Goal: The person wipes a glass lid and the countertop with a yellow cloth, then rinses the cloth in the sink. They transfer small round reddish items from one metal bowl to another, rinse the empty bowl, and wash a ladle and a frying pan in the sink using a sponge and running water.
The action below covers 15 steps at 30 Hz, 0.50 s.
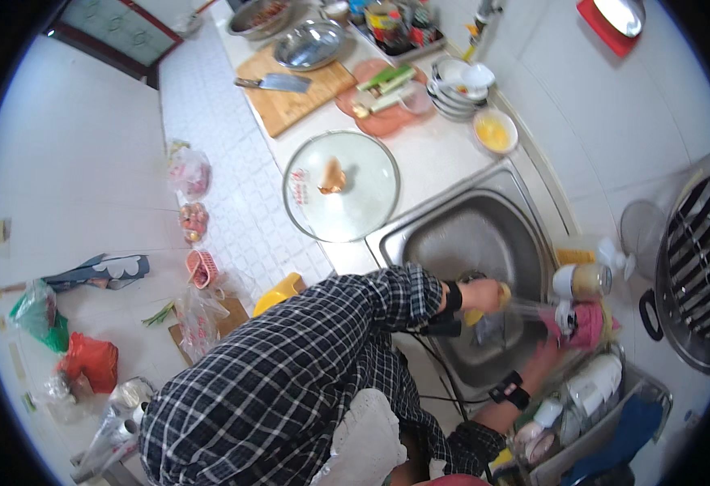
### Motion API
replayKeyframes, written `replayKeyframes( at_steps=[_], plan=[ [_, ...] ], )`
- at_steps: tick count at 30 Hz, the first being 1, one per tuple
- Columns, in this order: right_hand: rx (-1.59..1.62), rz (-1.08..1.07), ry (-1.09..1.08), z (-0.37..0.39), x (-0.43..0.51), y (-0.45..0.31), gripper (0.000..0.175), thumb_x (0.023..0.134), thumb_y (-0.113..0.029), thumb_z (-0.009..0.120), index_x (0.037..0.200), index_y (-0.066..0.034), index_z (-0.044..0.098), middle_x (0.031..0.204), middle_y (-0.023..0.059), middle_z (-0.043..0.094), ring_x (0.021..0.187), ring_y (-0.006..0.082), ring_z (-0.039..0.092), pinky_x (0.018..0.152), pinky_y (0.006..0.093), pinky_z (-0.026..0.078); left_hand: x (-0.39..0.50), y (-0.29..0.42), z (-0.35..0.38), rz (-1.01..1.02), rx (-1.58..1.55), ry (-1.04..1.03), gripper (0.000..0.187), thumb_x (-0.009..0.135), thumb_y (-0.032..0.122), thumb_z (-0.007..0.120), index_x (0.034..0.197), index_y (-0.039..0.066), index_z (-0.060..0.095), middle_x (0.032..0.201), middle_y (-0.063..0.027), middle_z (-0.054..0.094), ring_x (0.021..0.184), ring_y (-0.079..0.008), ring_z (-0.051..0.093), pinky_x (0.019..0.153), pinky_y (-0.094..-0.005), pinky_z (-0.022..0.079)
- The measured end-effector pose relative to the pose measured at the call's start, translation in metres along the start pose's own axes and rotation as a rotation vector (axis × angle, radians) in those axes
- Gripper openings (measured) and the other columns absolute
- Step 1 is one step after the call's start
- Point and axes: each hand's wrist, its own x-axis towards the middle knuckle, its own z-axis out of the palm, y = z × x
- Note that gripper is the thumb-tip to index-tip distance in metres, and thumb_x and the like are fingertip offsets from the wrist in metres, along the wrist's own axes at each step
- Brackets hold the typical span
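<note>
My left hand (481, 296) is over the stainless steel sink (452, 234), its fingers closed around a small yellow item (473, 317) that shows on both sides of the hand. What it is cannot be made out. A blurred, clear streak that looks like running water stretches between this hand and the faucet (566, 319). Pink cloth (587, 325) covers part of the faucet. Blurred by motion, my right hand (548, 355) is at the pink cloth's lower edge; its fingers are hard to see. Something dark and a clear bag-like piece (489, 331) lie in the sink below my left hand.
A glass lid (361, 200) lies beside the sink. Beyond are a cleaver (279, 82) on a cutting board (294, 112), stacked bowls (455, 100) and a bowl of yellow liquid (493, 132). A dish rack (634, 389) borders my right arm. Dark cords (440, 364) hang near the sink's front.
</note>
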Motion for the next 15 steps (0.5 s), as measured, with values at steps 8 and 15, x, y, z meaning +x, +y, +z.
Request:
replayKeyframes(
  at_steps=[8,15],
  plan=[
    [-0.632,-0.667,-0.169,-0.064,0.099,0.067,0.054,0.100,-0.017,0.055,0.150,-0.0024,0.040,0.136,0.0223,0.057,0.115,0.0247,0.062,0.097,0.0380,0.049,-0.030,0.013,-0.034,0.279,0.432,-0.057,0.030,0.078,0.014,0.072,0.107,0.019,0.079,0.105,-0.0119,0.074,0.100,-0.0351,0.070,0.082,-0.0463,0.056],
    [-1.133,-0.325,-0.560,0.019,0.045,0.031,0.059,0.089,0.000,0.058,0.147,-0.0004,0.045,0.145,0.0190,0.053,0.135,0.0305,0.052,0.115,0.0421,0.037,-0.040,0.042,-0.050,0.427,0.412,-0.106,0.038,0.075,0.013,0.074,0.112,0.016,0.073,0.105,-0.0128,0.073,0.102,-0.0385,0.068,0.086,-0.0474,0.055]
  ],
)
